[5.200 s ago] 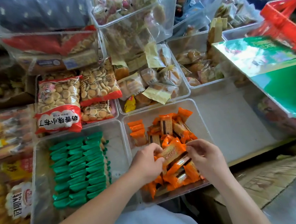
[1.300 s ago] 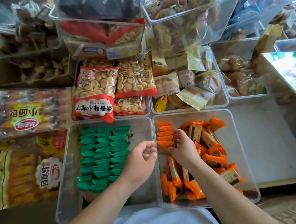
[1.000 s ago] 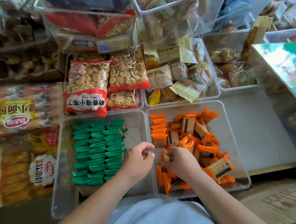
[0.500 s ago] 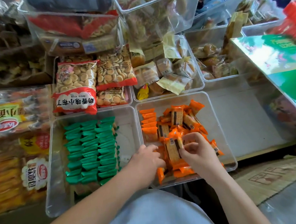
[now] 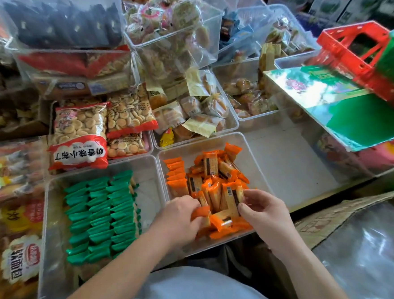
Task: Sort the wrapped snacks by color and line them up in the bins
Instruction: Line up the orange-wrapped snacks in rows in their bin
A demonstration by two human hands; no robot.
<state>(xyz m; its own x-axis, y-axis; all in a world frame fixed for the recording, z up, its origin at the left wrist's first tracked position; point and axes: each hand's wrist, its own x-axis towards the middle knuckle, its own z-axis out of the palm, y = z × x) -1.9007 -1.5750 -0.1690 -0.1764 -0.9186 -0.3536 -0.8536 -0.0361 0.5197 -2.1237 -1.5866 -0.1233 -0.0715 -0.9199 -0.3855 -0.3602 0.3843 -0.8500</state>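
Two clear bins sit side by side near me. The left bin (image 5: 146, 171) holds green wrapped snacks (image 5: 100, 212) lined up in three neat columns. The right bin (image 5: 252, 159) holds orange wrapped snacks (image 5: 211, 169), a short tidy row (image 5: 175, 174) at its far left and a loose heap beside it. My left hand (image 5: 177, 218) reaches into the heap's near left and grips an orange snack (image 5: 200, 213). My right hand (image 5: 264, 211) pinches an upright orange snack (image 5: 233, 199) at the heap's near right.
Bags of small round biscuits (image 5: 78, 132) lie behind the green bin. Clear bins of pale wrapped cakes (image 5: 195, 112) stand further back. A shiny green box (image 5: 356, 112) and a red basket (image 5: 357, 51) sit at the right. Bread packs (image 5: 19, 253) line the left.
Both hands have gone deeper into the near end of the orange heap. My left hand, empty a second ago, now grips an orange snack; my right still pinches one upright.
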